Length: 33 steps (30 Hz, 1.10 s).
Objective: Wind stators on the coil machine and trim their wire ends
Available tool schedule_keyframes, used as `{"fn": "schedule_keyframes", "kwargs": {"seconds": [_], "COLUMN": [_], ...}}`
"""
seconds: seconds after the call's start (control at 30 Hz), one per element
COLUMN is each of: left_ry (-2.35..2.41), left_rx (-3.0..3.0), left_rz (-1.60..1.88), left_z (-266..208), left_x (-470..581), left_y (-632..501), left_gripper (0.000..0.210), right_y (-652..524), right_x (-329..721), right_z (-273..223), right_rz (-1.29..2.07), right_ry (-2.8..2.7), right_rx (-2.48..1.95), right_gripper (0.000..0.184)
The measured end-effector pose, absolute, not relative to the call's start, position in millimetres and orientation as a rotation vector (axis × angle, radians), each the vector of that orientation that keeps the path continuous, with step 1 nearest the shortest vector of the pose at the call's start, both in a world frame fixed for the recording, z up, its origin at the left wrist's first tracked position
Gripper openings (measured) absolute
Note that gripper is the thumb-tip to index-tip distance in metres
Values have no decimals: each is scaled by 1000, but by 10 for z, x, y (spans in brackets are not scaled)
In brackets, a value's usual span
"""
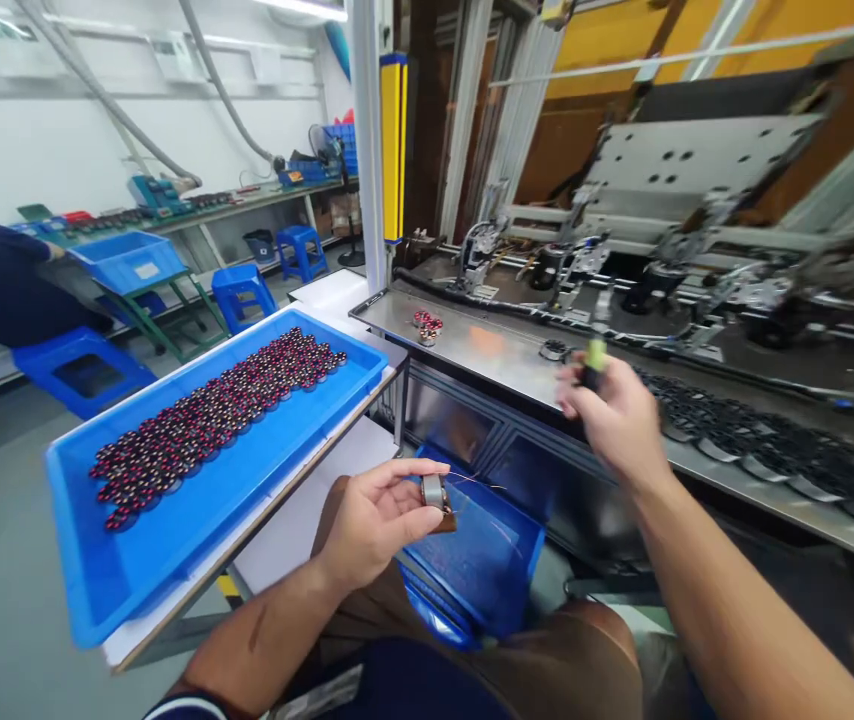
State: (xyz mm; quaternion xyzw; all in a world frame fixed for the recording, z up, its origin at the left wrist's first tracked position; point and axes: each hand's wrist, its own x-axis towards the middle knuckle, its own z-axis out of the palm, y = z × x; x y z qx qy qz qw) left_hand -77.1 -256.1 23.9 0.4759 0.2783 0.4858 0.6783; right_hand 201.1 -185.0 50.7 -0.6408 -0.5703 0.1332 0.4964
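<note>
My left hand (371, 515) pinches a small round motor stator (434, 490) between thumb and fingers, above my lap. Its rim is silver-grey, and thin loose wires (481, 482) stick out from it to the right. Out over the edge of the metal worktop, my right hand (626, 415) is closed around a slim tool (595, 356) with a black and yellow-green handle. Motion blur hides the tool's kind; a pale tip seems to point upward. Behind the tool lies a dark ring-shaped part (553, 350).
On the left, a blue tray (247, 485) holds many wound stators. A few red-and-copper stators (427, 326) sit on the metal worktop (498, 345). Black ring parts (764, 440) are piled at right before the machine. Below is a blue bin (498, 560). A person (7, 280) sits far left.
</note>
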Motion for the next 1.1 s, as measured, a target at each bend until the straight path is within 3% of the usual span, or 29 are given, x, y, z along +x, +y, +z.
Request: {"fn": "schedule_keyframes", "kwargs": {"seconds": [0.2, 0.33, 0.57, 1.1], "left_ry": [627, 503, 436, 519], "left_rx": [1154, 1192, 1211, 1193], "left_rz": [1186, 1175, 1159, 1137], "left_z": [224, 188, 181, 198], "left_x": [-722, -512, -374, -526], "left_y": [-2610, -2609, -2612, -2628], "left_gripper": [37, 38, 38, 36], "right_y": [-3397, -3857, -3906, -3693], "right_x": [1533, 1312, 1349, 1253], "right_z": [-163, -422, -215, -172], "right_rz": [773, 776, 363, 449], "right_ry": [-1472, -1543, -1839, -1827], "right_rx": [-1350, -1295, -1393, -1265], "right_gripper": [46, 56, 68, 64]}}
